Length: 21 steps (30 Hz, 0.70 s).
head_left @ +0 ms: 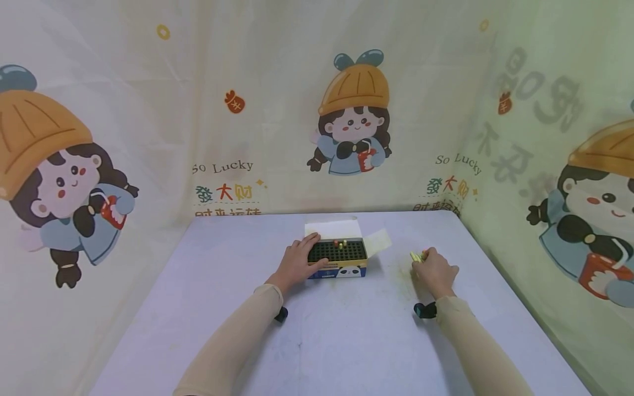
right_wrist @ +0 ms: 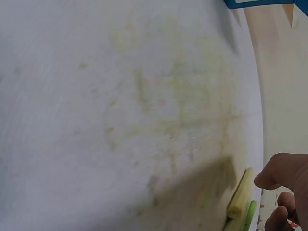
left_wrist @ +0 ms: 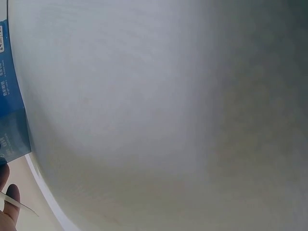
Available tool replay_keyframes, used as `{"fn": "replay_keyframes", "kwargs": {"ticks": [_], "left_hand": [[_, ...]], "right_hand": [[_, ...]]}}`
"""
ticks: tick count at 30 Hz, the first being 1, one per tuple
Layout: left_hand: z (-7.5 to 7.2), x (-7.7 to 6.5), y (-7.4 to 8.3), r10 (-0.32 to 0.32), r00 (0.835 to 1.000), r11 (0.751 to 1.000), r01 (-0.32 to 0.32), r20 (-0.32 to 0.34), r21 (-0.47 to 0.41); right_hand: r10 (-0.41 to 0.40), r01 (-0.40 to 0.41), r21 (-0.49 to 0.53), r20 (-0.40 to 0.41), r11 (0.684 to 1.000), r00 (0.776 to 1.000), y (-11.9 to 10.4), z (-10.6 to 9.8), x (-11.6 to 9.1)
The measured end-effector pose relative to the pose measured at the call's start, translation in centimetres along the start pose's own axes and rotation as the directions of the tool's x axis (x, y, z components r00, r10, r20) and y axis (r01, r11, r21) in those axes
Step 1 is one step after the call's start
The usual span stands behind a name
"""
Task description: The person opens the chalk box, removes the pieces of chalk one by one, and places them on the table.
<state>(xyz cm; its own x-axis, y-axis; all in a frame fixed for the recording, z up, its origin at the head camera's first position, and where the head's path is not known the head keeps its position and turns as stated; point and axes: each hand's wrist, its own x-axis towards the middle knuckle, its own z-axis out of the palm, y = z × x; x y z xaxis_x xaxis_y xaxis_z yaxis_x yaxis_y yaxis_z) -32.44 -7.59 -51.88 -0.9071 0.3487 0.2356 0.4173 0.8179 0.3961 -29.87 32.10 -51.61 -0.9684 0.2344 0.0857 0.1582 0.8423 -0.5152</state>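
Observation:
A blue and yellow chalk box (head_left: pixel 349 271) with a panda on its front stands with its lid raised. Its black grid of holes (head_left: pixel 342 252) holds a few red and yellow sticks near the back. My left hand (head_left: pixel 297 261) grips the box's left end, thumb along the front and fingers at the back. Over to the right, my right hand (head_left: pixel 436 272) is at a small group of yellow and green chalk sticks (right_wrist: pixel 239 195) lying on the table. In the right wrist view its thumb and fingers are apart, beside the chalk, with no stick visibly pinched.
A pale side flap (head_left: pixel 378 242) sticks out from the box's right side toward the chalk. Yellowish smudges (right_wrist: pixel 180 96) mark the white table (head_left: pixel 346 341) between the box and the right hand. Printed cloth (head_left: pixel 277 82) hangs behind and at both sides.

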Motion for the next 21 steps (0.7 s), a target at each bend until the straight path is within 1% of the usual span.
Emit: {"fn": "replay_keyframes", "kwargs": {"ticks": [7,15,21], "left_hand": [[0.1,0.1,-0.2,0.017,1.000,1.000,-0.017,-0.010,0.008],[0.1,0.0,-0.2,0.023,1.000,1.000,-0.023,-0.012,0.004],[0.1,-0.1,-0.2,0.027,1.000,1.000,-0.027,-0.014,-0.006]], "right_hand": [[-0.035,0.037,0.022,-0.083,0.999,0.996,-1.8,-1.0,0.4],[-0.072,0.091,0.113,-0.158,0.989,0.985,-4.7,-2.3,0.5],[-0.102,0.133,0.141,-0.208,0.981,0.973,-7.3,-2.8,0.8]]}}
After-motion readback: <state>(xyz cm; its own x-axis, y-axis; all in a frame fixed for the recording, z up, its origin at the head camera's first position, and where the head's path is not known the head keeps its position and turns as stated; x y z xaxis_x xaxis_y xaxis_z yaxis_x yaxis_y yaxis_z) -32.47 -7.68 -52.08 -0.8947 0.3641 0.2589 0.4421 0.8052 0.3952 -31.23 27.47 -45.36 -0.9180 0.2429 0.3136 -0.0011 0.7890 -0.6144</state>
